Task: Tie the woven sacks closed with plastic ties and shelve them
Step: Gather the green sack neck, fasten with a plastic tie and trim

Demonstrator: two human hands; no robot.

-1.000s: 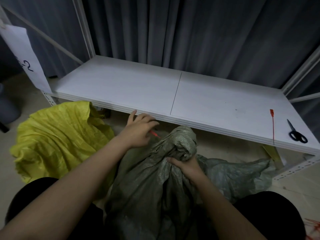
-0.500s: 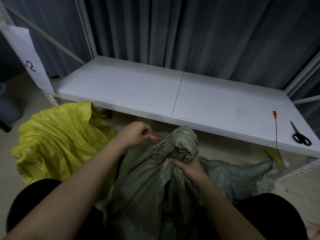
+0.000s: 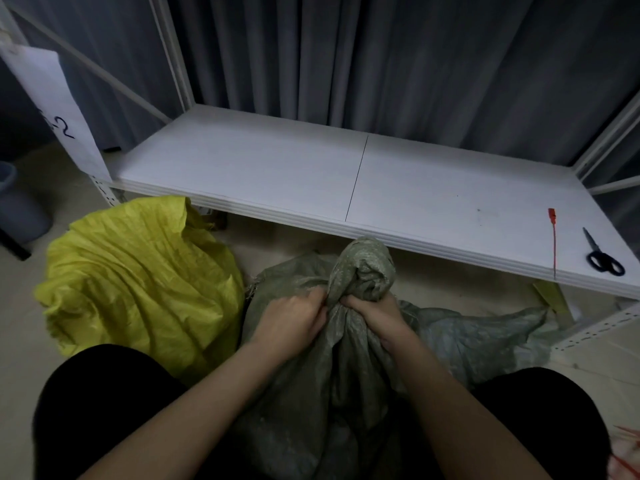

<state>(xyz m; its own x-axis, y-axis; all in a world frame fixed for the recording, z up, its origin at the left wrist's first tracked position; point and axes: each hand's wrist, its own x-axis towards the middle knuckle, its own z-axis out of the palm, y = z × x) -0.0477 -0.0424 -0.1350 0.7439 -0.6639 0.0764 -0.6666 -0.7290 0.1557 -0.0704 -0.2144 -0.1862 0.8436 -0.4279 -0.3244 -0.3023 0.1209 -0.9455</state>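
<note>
Green woven sack (image 3: 346,358) sits on the floor between the person's knees, its neck bunched just below the shelf (image 3: 277,174) edge. Left hand (image 3: 291,325) and right hand (image 3: 375,318) both clamp that neck. It looks soft, floppy, slippery; hold below the bunch. Yellow sack (image 3: 138,282) left; tie (image 3: 553,237), scissors (image 3: 604,258) far right.

We see a dim, cool-toned scene. The white shelf board (image 3: 263,168) is the brightest surface, evenly lit from above with no glare. The curtain (image 3: 381,57) at twelve o'clock falls into deep grey shadow, and the lap area at six o'clock goes nearly black. The yellow sack (image 3: 138,282) at nine o'clock shows soft creased highlights. Wide-angle distortion bows the frame uprights (image 3: 169,53) at the edges. Fine detail looks slightly soft and noisy.
</note>
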